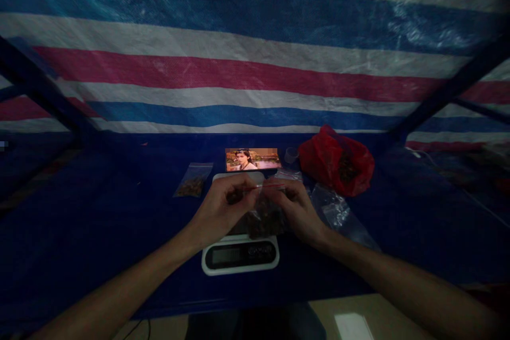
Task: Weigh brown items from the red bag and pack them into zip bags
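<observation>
A: How do your fingertips stand?
B: Your left hand and right hand both pinch the top edge of a clear zip bag, one on each side.
A: Which way does that edge run for you?
B: Its red seal line runs crosswise, from your left fingertips to your right. The bag's body, dark with its contents, lies below them on your near side, closer to your right hand.
A: What's under it?
B: The white scale, its display nearer you than your fingers. You can't tell whether bag and platform touch.
A: And farther out?
B: Just beyond your fingers is a lit screen. Left of them lies a small filled bag; right of them, clear plastic, with a red bag past it.
</observation>
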{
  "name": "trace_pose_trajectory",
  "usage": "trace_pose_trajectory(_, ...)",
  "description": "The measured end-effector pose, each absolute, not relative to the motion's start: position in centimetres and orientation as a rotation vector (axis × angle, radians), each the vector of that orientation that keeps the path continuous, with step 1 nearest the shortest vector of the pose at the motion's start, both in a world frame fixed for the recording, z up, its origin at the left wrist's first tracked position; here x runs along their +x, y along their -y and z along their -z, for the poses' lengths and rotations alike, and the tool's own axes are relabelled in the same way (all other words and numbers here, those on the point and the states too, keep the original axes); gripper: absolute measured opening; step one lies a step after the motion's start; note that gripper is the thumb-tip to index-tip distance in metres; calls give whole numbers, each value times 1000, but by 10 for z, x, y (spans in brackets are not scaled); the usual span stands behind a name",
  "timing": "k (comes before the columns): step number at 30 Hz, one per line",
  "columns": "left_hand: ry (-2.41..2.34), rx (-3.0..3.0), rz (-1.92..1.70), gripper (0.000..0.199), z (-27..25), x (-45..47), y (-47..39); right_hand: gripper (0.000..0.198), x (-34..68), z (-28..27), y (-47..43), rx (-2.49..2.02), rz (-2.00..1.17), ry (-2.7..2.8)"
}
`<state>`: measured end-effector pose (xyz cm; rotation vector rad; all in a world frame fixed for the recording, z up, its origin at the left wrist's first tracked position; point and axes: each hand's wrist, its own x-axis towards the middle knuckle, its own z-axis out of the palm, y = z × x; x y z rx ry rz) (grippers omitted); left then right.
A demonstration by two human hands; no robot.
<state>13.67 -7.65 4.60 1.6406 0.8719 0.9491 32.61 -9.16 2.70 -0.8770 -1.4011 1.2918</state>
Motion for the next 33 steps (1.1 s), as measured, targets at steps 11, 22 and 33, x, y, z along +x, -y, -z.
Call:
trace_pose_trajectory(11, -910, 1853, -928, 26, -61, 129, 76, 29, 333, -44, 90, -904, -1203, 1674)
trace_pose_trajectory(22, -892, 1943, -835, 19, -62, 124, 81, 33, 333, -39, 90, -872, -1440, 1657)
trace_pose_trajectory(33, -918, 1773, -870, 21, -55, 132, 75, 31, 342, -45, 75, -904, -1115, 1818)
